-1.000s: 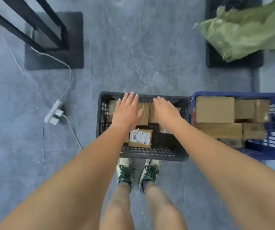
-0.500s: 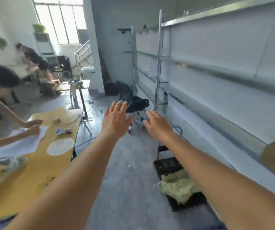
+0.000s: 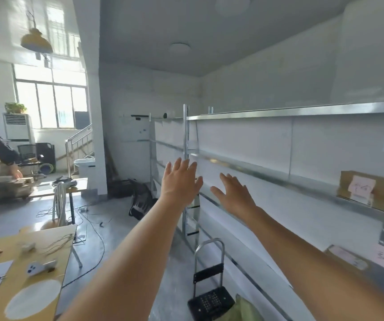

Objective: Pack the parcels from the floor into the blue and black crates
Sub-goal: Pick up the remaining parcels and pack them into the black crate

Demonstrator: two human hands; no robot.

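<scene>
Two bare forearms extended forward and upward from the lower edge of the view, converging toward its middle. Left hand (image 3: 179,181): raised at arm's length, back toward the camera, fingers straight and slightly spread, holding nothing. Right hand (image 3: 233,195): raised just beside it and a little lower, back toward the camera, fingers relaxed, thumb out toward the left hand, holding nothing

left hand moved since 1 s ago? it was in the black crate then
Yes. The left hand has come up out of the crate, which is out of view now, and is held open in the air in front of the metal shelving, beside the right hand.
</scene>
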